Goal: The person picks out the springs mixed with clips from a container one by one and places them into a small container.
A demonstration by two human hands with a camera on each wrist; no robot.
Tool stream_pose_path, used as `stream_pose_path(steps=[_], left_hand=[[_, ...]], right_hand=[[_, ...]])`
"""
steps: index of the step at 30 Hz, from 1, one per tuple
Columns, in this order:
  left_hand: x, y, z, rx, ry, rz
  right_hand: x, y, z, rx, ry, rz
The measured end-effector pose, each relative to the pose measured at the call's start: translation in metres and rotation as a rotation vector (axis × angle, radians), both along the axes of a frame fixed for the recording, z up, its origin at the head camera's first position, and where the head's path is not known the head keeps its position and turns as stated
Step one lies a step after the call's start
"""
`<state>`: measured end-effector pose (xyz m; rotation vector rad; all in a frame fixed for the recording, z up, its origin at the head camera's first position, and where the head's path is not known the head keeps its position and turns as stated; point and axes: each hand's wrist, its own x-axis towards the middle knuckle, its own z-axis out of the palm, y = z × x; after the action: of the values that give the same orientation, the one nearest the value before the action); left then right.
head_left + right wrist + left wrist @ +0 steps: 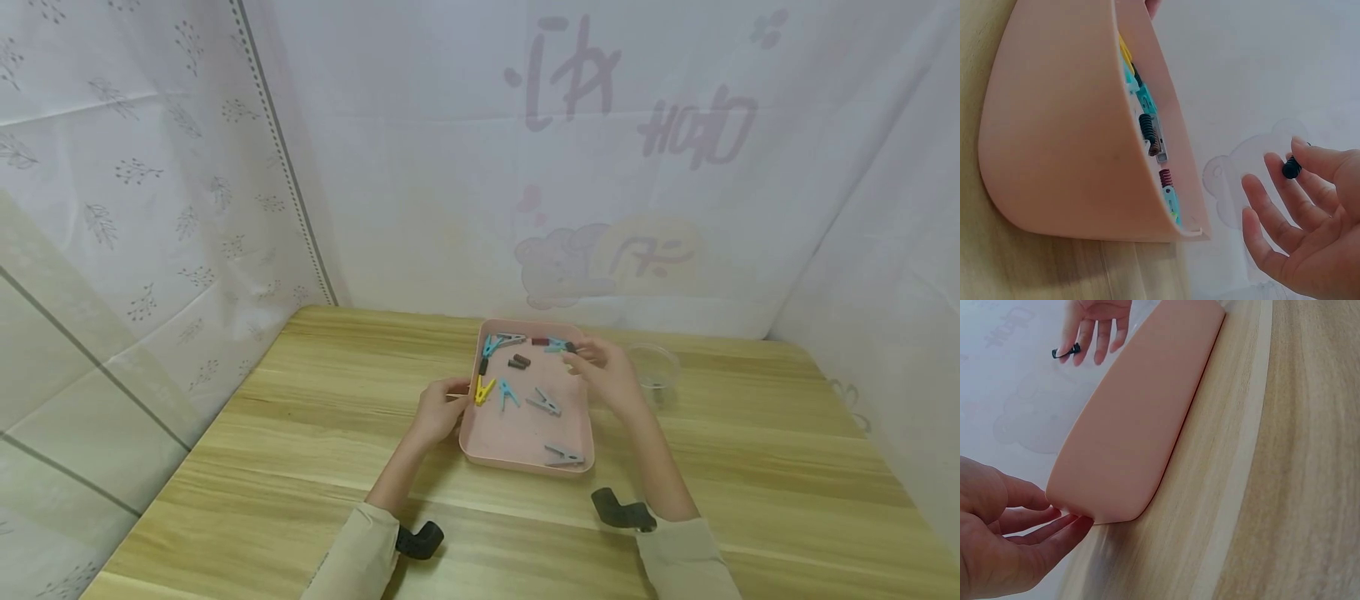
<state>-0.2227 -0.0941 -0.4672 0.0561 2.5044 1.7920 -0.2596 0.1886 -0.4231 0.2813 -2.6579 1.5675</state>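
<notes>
A pink tray [525,433] lies on the table, holding plastic clips and small coil springs. My left hand [438,410] grips the tray's left side, thumb near the rim in the left wrist view. Above the tray's far right corner, my right hand [611,379] pinches a black coil spring [1291,167] between thumb and index finger, the other fingers spread. In the tray lie a yellow clip [483,392], blue clips such as this blue clip [507,393], and several grey clips, among them this grey clip [564,456]. Dark springs [517,362] and a dark red spring [540,341] lie near the far end.
A clear round container [654,367] stands just right of the tray, partly behind my right hand. The wooden table [315,433] meets a white printed curtain [420,208] at the back and sides.
</notes>
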Motion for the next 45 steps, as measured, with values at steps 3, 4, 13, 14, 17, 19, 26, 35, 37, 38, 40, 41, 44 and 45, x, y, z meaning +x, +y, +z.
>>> stream_pose_path(steps=[3,4,13,14,17,19,26,35,37,38,40,41,44,45], left_hand=[[0.000,0.000,0.000,-0.006,-0.001,-0.003],[0.000,0.000,0.000,-0.009,0.000,-0.003],[0.000,0.000,0.000,-0.013,-0.002,0.003],[0.000,0.000,0.000,-0.012,-0.003,0.004],[0.000,0.000,-0.001,-0.012,-0.004,0.004],[-0.001,0.000,-0.001,-0.012,-0.003,0.003],[-0.001,0.001,0.000,-0.013,-0.007,0.003],[-0.001,0.001,-0.001,-0.024,-0.010,0.019],[-0.001,0.001,-0.001,-0.025,-0.010,0.018],[-0.001,0.001,-0.001,-0.025,-0.008,0.017],[-0.001,0.001,-0.001,-0.022,-0.007,0.014],[-0.001,0.001,-0.001,-0.020,-0.005,0.012],[0.000,0.001,-0.001,-0.020,0.001,0.011],[0.000,0.001,-0.001,-0.019,0.001,0.013]], right_hand=[[0.001,0.002,-0.001,-0.005,0.003,-0.007],[0.001,0.002,-0.002,-0.008,0.007,-0.007],[0.004,0.004,-0.005,-0.032,0.019,-0.008],[0.004,0.004,-0.005,-0.032,0.018,-0.007],[0.005,0.005,-0.005,-0.037,0.015,-0.004],[0.006,0.005,-0.006,-0.036,0.019,0.001],[0.006,0.009,-0.011,-0.045,0.023,0.002],[0.008,0.012,-0.011,-0.049,0.014,-0.008],[0.008,0.014,-0.011,-0.046,0.017,-0.013],[0.009,0.015,-0.011,-0.045,0.019,-0.016],[0.009,0.016,-0.010,-0.039,0.024,-0.023],[0.008,0.017,-0.009,-0.033,0.027,-0.031],[0.008,0.019,-0.008,-0.023,0.030,-0.048],[0.008,0.019,-0.007,-0.023,0.029,-0.053]])
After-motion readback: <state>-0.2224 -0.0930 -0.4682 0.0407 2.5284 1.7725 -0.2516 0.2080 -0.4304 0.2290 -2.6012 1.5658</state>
